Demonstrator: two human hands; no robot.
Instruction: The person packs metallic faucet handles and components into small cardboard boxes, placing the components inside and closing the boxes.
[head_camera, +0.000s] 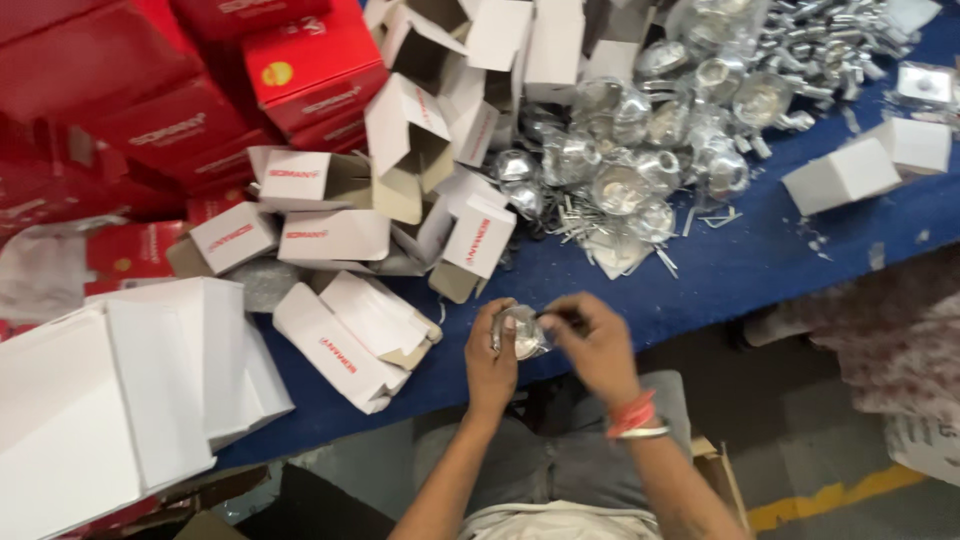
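My left hand: my left hand (490, 365) has its grip closed around a small shiny round part (522, 332), fingers curled over its left side
My right hand: my right hand (598, 348) pinches the right side of the same part with its fingertips, so this grip is closed on it too
Shiny part: it is silver and round, held up between both my hands, just in front of the near edge of the counter (740, 270)
Wrist: a pink band and a silver bangle (634, 420) sit on my right wrist
Counter: it has a blue cover
Pile of shiny parts: many more silver round parts (640, 165) lie in a heap far back on the counter, well apart from my hands
White boxes: small open white boxes (360, 335) lie tipped over on the counter to the left of my hands, the closest one near my left hand
Red boxes: red boxes (180, 100) are stacked at the far left
Two closed white boxes: these (870, 165) sit at the far right
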